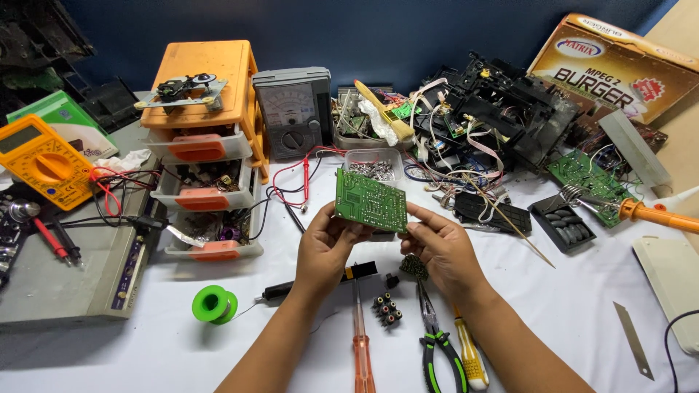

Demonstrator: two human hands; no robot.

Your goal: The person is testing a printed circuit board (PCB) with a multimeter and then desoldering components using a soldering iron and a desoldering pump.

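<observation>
Both my hands hold a small green circuit board (370, 200) up above the white table, its solder side facing me. My left hand (326, 247) grips its lower left edge. My right hand (439, 249) pinches the lower right corner. Under my hands lie a red-handled screwdriver (360, 342), green-and-black pliers (437, 342), a yellow-handled tool (470, 356), a black block of colour-ringed jacks (386, 308) and a black pen-shaped tool (313, 282).
A green solder spool (214, 303) lies at the left. An orange drawer unit (204, 145), a grey analogue meter (293, 109) and a yellow multimeter (40, 161) stand behind. Dismantled black parts (502, 109), boards, a cardboard box (619, 65) and an orange-handled soldering iron (659, 216) crowd the right.
</observation>
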